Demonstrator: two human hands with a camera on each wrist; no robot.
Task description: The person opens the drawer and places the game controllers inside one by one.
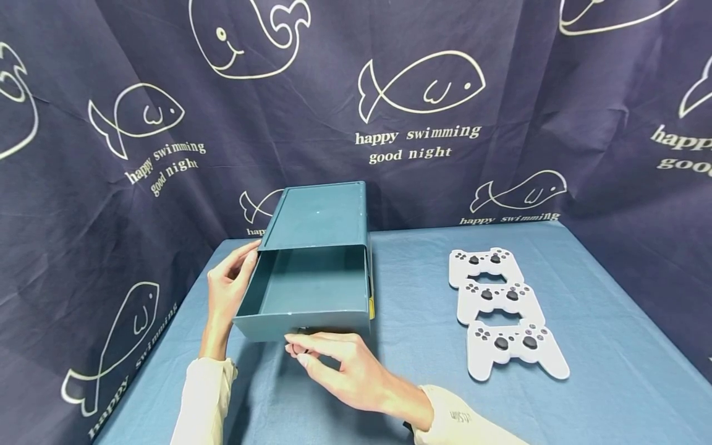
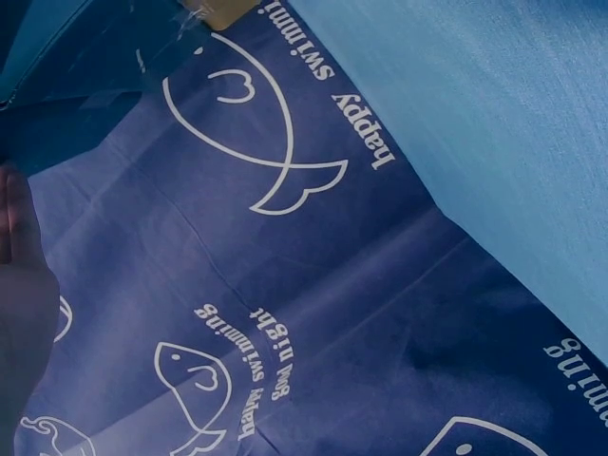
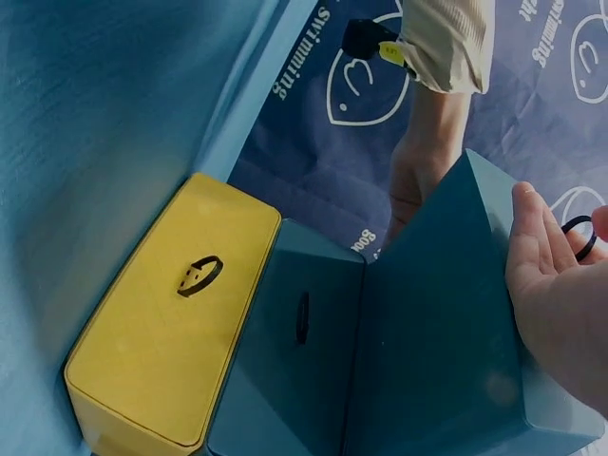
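Observation:
A teal drawer cabinet (image 1: 317,213) stands at the back left of the table, its top drawer (image 1: 300,320) pulled far out so that the inner floor shows. My left hand (image 1: 227,278) rests against the cabinet's left side, fingers pointing away from me. At the drawer's front, my right hand (image 1: 345,364) holds a black ring pull (image 3: 593,245) with curled fingers. Below the pulled-out drawer, the right wrist view shows a second teal drawer (image 3: 285,366) and a yellow drawer (image 3: 157,332), both pushed in, each with a black pull.
Three white game controllers (image 1: 514,353) lie in an overlapping column on the right of the table. A blue cloth (image 1: 414,321) covers the tabletop. Behind it hangs a dark blue curtain (image 1: 328,136) with fish prints.

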